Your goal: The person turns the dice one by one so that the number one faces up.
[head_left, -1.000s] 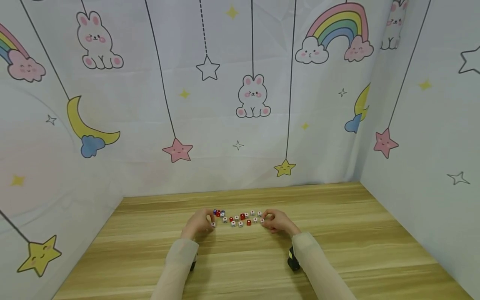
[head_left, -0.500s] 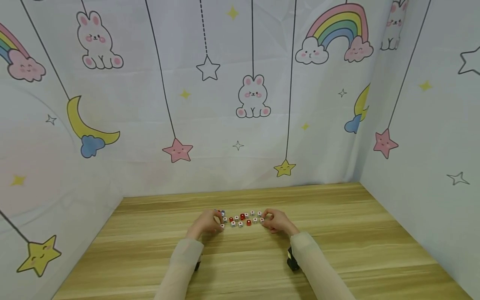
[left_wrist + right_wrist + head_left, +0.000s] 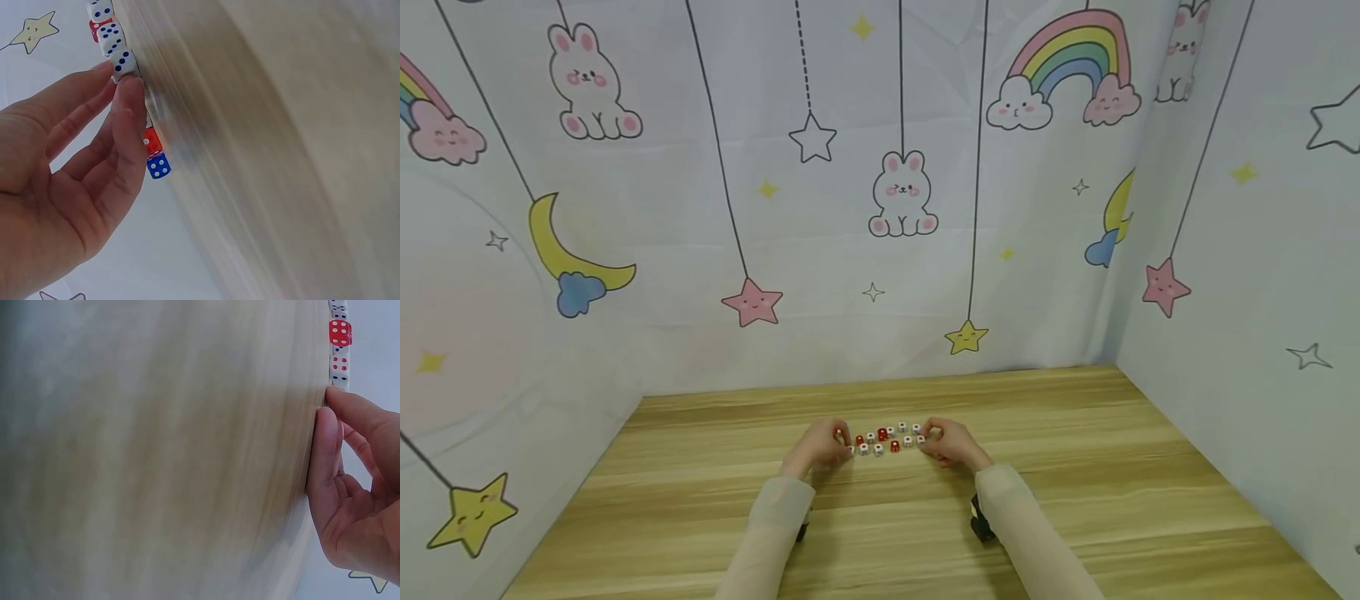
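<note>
Thumb and forefinger of my left hand (image 3: pixel 820 443) pinch a white die (image 3: pixel 124 62) with blue pips, at the left end of the front row of dice. Past it in the left wrist view, another white die (image 3: pixel 112 37) stands right against it. Bent and relaxed, my right hand (image 3: pixel 953 442) rests its fingertips at the row's right end, right beside a white die (image 3: pixel 921 440); the right wrist view shows nothing between thumb and forefinger. Several white and red dice lie between the hands, including a red die (image 3: pixel 895 447).
A blue die (image 3: pixel 159 165) and a red die (image 3: pixel 152 142) sit behind the left hand, hidden in the head view. The wood-grain table (image 3: pixel 880 525) spreads toward the front. Patterned cloth walls (image 3: pixel 820 350) enclose its back and sides.
My left hand has slid to the right with the white die, up to the front row's end. It now covers the dice at back left. The right hand has stayed nearly still.
</note>
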The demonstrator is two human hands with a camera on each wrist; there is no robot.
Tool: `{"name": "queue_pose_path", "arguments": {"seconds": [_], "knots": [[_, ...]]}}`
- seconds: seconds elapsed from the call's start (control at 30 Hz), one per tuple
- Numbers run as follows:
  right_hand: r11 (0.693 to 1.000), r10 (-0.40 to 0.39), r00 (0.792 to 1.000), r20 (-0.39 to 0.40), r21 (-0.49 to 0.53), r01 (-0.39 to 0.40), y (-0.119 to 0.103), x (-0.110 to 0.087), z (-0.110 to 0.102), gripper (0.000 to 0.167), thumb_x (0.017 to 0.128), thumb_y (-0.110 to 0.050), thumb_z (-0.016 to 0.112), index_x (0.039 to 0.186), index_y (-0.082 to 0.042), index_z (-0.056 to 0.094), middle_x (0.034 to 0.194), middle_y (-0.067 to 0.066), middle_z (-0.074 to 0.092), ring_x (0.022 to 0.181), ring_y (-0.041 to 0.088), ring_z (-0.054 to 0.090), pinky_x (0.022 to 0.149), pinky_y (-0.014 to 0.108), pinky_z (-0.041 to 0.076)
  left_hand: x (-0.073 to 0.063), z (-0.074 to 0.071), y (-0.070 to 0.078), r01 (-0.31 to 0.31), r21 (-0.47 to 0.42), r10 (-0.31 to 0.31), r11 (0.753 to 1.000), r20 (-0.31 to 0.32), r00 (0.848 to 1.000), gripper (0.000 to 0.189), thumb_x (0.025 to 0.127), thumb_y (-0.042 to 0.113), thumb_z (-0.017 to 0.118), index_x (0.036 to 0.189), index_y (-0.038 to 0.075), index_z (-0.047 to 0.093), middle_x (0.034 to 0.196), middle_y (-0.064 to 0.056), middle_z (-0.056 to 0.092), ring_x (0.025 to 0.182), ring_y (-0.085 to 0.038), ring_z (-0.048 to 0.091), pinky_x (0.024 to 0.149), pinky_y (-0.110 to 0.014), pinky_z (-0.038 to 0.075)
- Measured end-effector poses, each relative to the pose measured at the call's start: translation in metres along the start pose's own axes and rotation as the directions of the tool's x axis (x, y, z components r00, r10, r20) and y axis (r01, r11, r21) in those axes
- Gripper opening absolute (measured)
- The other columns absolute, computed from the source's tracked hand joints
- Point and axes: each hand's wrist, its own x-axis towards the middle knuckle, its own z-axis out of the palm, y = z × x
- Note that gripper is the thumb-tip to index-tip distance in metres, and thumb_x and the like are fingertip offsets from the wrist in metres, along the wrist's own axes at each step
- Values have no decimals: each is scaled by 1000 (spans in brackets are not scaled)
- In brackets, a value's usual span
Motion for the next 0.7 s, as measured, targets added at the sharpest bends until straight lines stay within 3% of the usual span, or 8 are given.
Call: {"name": "queue_pose_path", "arguments": {"seconds": [0.17,0.43,0.57,0.7], "knots": [[1000,6,1000,2,4,-6,2,2,1,14,83,-14,62,94,-8,57,53,-2,42,39,8,33,40,20,36,0,-4,0,-6,35,8,999,-40,999,4,80,5,62,79,2,61,65,-6,57,49,-12,48,43,-22,40],[1000,11,1000,15,28,-11,2,1,-1,14,83,-14,62,94,-6,56,50,-2,42,37,8,31,39,20,36,10,-17,-9,45,81,-28,996,-191,981,17,87,8,54,101,1,61,93,-14,64,69,-19,58,56,-29,45],[1000,8,1000,15,30,-9,2,1,-2,15,83,-13,62,94,-6,56,51,-1,44,37,8,31,39,20,36,15,-19,-16,50,40,-42,998,-185,982,25,87,7,51,110,2,59,88,-14,64,56,-15,51,49,-25,39],[1000,11,1000,10,9,-11,0,1,-1,16,82,-13,63,95,-6,57,54,-1,43,40,8,35,40,20,37,15,-15,-20,53,49,-43,997,-188,981,24,87,8,50,108,5,62,100,-17,63,66,-17,50,59,-30,41]]}}
